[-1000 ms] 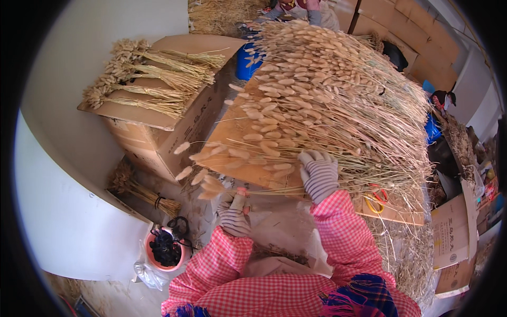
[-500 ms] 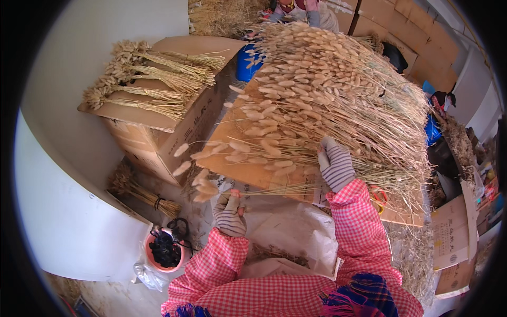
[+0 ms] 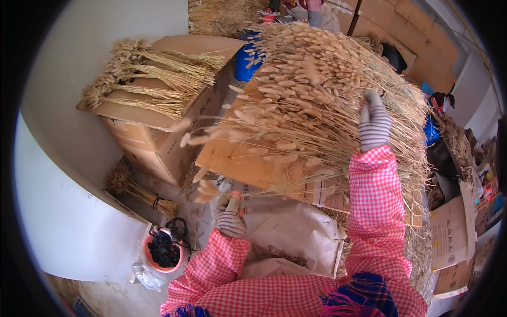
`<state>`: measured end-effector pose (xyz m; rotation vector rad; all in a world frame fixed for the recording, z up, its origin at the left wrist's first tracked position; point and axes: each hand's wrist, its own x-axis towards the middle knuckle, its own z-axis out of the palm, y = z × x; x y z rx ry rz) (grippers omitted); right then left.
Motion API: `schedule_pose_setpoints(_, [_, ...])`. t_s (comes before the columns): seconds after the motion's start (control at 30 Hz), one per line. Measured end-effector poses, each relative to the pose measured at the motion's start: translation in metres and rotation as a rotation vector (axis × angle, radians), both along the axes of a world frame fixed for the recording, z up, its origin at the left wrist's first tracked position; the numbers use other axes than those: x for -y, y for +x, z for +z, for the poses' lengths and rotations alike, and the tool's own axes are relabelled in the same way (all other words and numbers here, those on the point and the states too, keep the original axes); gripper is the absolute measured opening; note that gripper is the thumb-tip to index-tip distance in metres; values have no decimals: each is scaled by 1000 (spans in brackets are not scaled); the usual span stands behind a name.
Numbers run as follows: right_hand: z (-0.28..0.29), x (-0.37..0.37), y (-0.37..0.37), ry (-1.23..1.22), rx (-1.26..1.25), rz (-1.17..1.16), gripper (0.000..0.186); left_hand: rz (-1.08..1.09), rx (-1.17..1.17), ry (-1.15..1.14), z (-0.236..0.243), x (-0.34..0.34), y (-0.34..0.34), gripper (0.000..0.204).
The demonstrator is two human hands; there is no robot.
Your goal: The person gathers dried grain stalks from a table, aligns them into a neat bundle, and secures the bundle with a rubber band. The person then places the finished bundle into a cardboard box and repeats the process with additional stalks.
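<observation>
A thick heap of dried bunny-tail grass (image 3: 311, 90), with fluffy beige heads to the left and thin stems to the right, covers a slanted brown board (image 3: 232, 156). My left hand (image 3: 229, 215), in a grey striped fingerless glove, pinches a few grass stems (image 3: 285, 188) by the board's near edge. Their heads (image 3: 207, 189) stick out past the hand. Over the right part of the heap is my right hand (image 3: 375, 119), gloved the same way, its fingers closed among the stems. A grass head near the heap's middle is blurred by motion.
Tied grass bundles (image 3: 158, 79) lie on a cardboard box (image 3: 137, 140) at left. Another bundle (image 3: 142, 193) rests on the floor beside a pink bucket (image 3: 165, 252) of black ties. A person (image 3: 315, 16) is at the far side. Boxes (image 3: 451, 232) stand at right.
My right hand has moved away from me and to the right, from the heap's near edge up onto the stems. My left hand has stayed in place with its stems.
</observation>
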<state>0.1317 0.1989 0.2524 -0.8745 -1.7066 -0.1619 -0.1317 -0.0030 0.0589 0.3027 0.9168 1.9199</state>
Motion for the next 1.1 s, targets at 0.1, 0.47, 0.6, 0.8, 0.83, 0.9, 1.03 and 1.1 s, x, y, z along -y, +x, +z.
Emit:
schedule_pose_setpoints(0.1, [-10, -2, -16, -34, 611, -220, 29, -1, 8, 0, 0, 0, -5, 12])
schedule_pose_setpoints(0.47, [-51, 47, -39, -401, 562, 169, 25, -4, 52, 26, 0, 0, -4, 14])
schedule_pose_setpoints(0.6, [-57, 52, -54, -492, 816, 97, 23, 25, 86, 20, 8, 0, -2, 11])
schedule_pose_setpoints(0.8, [-54, 55, -62, -454, 822, -4, 16, 3, 30, -37, 12, 0, -4, 12])
schedule_pose_setpoints(0.83, [-53, 58, -64, -378, 804, 22, 16, 3, 39, -13, 12, -1, -4, 13])
schedule_pose_setpoints(0.9, [-52, 67, -72, -284, 753, 34, 16, 6, 62, 6, 11, -2, -3, 14])
schedule_pose_setpoints(1.03, [-63, 87, -107, -75, 772, 134, 17, -11, -34, -34, 7, -1, -3, 16])
schedule_pose_setpoints(1.1, [-65, 89, -125, -63, 748, 155, 15, 9, -72, -85, 6, -4, -2, 17])
